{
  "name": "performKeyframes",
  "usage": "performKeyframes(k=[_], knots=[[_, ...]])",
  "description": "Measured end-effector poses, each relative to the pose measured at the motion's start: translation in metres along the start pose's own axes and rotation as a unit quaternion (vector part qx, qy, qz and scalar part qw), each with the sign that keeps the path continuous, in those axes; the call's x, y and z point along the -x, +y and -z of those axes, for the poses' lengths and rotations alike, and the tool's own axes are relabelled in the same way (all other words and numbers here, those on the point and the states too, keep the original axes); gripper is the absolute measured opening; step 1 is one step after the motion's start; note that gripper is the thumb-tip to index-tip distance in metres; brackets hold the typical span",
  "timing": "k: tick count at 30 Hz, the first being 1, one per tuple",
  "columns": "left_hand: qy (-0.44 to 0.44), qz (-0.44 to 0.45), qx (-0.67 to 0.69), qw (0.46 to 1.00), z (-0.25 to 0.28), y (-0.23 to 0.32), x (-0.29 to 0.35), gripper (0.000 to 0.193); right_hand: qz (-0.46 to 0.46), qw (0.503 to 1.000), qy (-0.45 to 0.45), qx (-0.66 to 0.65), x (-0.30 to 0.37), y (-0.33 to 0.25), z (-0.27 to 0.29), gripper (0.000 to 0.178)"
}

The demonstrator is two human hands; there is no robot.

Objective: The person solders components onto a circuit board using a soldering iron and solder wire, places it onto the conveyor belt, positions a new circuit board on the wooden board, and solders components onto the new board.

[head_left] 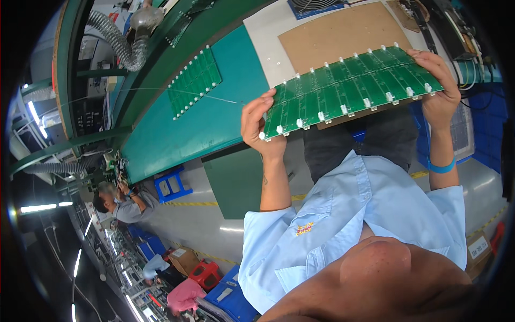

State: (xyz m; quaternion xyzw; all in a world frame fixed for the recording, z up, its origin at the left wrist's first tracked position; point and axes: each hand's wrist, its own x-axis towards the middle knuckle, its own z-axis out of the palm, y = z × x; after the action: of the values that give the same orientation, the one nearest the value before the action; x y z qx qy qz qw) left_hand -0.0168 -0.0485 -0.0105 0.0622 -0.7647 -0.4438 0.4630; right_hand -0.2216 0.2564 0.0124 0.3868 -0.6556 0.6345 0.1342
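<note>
A green circuit board panel [351,83], with small white connectors along its two long edges, is raised and tilted in front of me. My left hand [258,124] is closed on its left end. At the opposite end my right hand [442,88] grips the panel, fingers over the far corner. A blue band [441,168] circles my right wrist. Another green circuit board panel [196,80] with similar white connectors lies on the teal bench mat [236,61], left of my left hand. Near that hand ends a thin wire-like line [230,101].
Beyond the held panel, a brown cardboard sheet [332,35] lies on a white surface. A blue-framed fan [316,4] stands at the far edge. A flexible silver duct [115,43] hangs at upper left. A co-worker [131,206] sits beyond a blue stool [173,185].
</note>
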Motion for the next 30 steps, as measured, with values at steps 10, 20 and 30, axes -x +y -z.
performKeyframes(k=[10, 20, 30], knots=[[0.007, -0.009, -0.007, 1.000, -0.001, 0.004, 0.000, 0.023, 0.000, 0.999, 0.001, -0.034, 0.000, 0.000, -0.001, 0.040], [0.037, 0.018, 0.002, 0.999, 0.002, 0.007, 0.002, 0.027, 0.010, 1.000, 0.000, -0.025, 0.000, -0.001, 0.000, 0.042], [-0.066, 0.216, 0.268, 0.937, 0.027, 0.015, 0.009, 0.028, -0.190, 0.978, -0.002, -0.080, 0.000, -0.010, 0.004, 0.035]])
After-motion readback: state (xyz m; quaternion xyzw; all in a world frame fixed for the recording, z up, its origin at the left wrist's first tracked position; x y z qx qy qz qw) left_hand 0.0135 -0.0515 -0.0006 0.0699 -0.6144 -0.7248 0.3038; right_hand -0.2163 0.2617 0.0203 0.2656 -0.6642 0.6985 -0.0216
